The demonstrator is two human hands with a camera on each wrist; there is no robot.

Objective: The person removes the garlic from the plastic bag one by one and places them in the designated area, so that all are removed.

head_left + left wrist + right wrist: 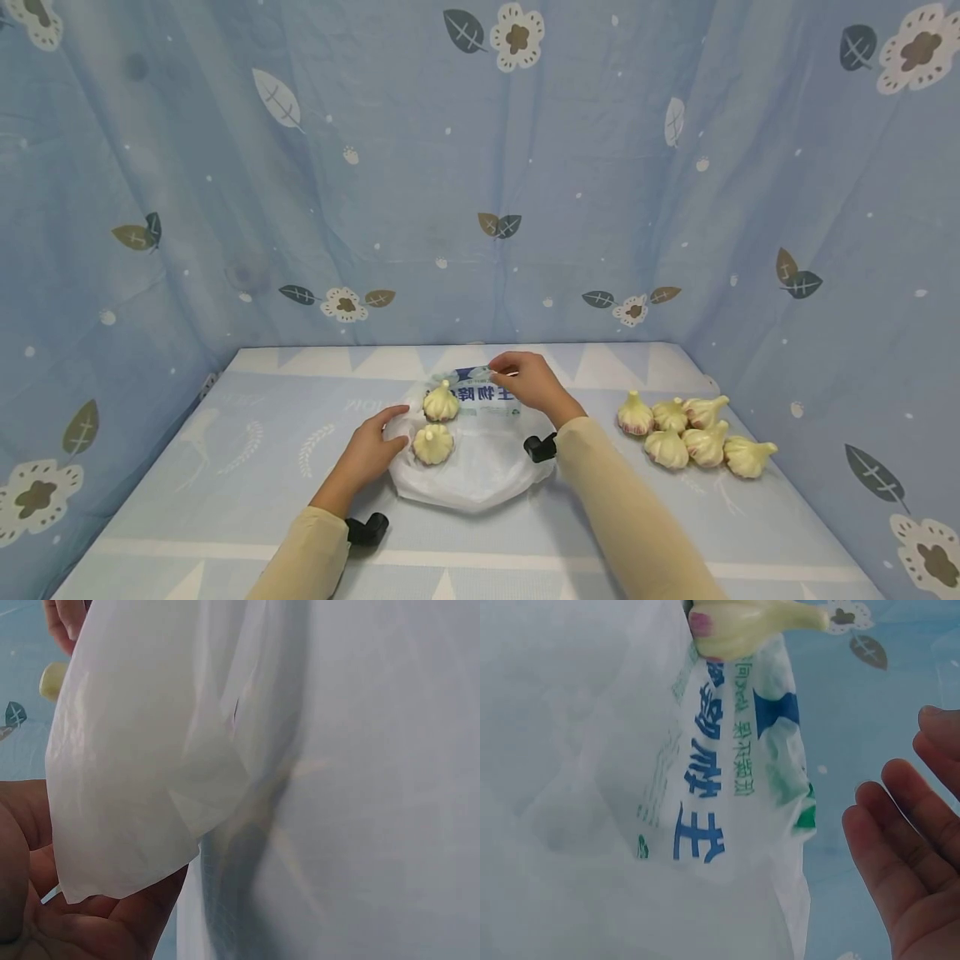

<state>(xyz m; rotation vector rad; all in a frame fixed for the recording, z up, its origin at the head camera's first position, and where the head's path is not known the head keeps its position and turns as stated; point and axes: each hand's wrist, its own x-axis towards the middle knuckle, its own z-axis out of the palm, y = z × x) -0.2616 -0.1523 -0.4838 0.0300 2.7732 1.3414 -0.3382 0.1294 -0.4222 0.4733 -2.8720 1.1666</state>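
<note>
A white plastic bag (pixel 480 467) with blue and green print lies on the table, its far part bearing the lettering. Two garlic bulbs rest on the bag's left side, a far bulb (pixel 441 402) and a near bulb (pixel 433 444). My left hand (pixel 369 454) is at the bag's left edge, thumb and fingers apart beside the bulbs; in the left wrist view the bag (pixel 135 765) hides part of its fingers. Over the bag's far right edge is my right hand (pixel 528 385). The right wrist view shows its fingers (pixel 885 862) spread and apart from the bag.
Several more garlic bulbs (pixel 686 429) sit in a cluster on the table's right side. Patterned blue curtains (pixel 420 183) stand behind the table (pixel 247 500) and at both sides. Each wrist carries a black mount, the left mount (pixel 367 530) close to the tabletop.
</note>
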